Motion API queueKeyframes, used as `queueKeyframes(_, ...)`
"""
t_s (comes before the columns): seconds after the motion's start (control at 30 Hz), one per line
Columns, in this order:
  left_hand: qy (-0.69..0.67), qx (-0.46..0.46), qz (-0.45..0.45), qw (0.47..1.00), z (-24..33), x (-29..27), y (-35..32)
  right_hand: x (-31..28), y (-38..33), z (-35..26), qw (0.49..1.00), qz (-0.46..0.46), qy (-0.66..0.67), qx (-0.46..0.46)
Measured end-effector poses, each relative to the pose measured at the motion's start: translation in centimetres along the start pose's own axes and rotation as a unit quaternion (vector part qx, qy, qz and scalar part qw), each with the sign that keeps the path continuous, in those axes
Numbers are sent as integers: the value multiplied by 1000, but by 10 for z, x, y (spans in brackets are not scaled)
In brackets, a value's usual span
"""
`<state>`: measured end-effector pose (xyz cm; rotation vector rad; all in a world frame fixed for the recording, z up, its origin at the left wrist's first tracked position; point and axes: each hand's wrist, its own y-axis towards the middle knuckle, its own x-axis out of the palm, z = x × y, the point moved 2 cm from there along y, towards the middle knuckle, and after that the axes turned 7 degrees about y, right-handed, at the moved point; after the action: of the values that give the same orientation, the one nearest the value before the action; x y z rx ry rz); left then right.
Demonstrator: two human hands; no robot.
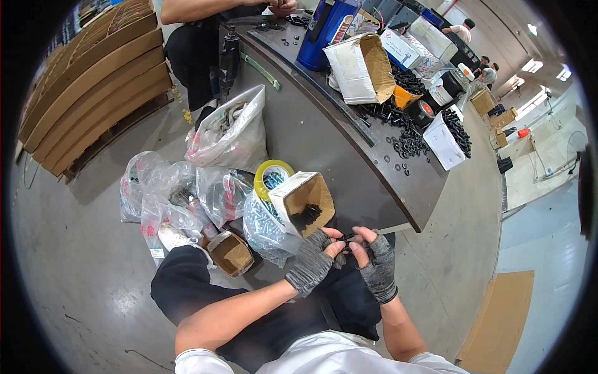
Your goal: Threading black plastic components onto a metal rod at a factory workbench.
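My left hand (314,257) and my right hand (377,262), both in grey fingerless gloves, meet above my lap. Their fingertips pinch a small black bolt (348,239) between them; its far end and anything threaded on it are too small to make out. Just beyond my left hand, an open cardboard box (293,194) lies tilted with black bolts (308,215) inside. It rests against a clear plastic bag (261,225) of silvery screws. A roll of yellow tape (260,181) sits on that bag.
A dark table (408,196) holds heaped black bolts (398,128), washers (397,167), a white box of bolts (445,146) and a blue jug (321,34). On the floor are plastic bags (171,193) and a small box (230,252). Another person's arm (196,9) is at upper left, near stacked cardboard (99,81).
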<state>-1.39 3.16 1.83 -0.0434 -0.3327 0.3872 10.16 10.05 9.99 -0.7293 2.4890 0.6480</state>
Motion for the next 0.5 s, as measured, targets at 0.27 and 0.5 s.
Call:
queueKeyframes(0.27, -67, -2, -87, 994, -1, 0, -6, -18, 1, 15, 995, -48, 56, 61)
queueKeyframes(0.5, 22, 8, -105, 994, -25, -2, -4, -15, 0, 16, 990, -135, 5, -31)
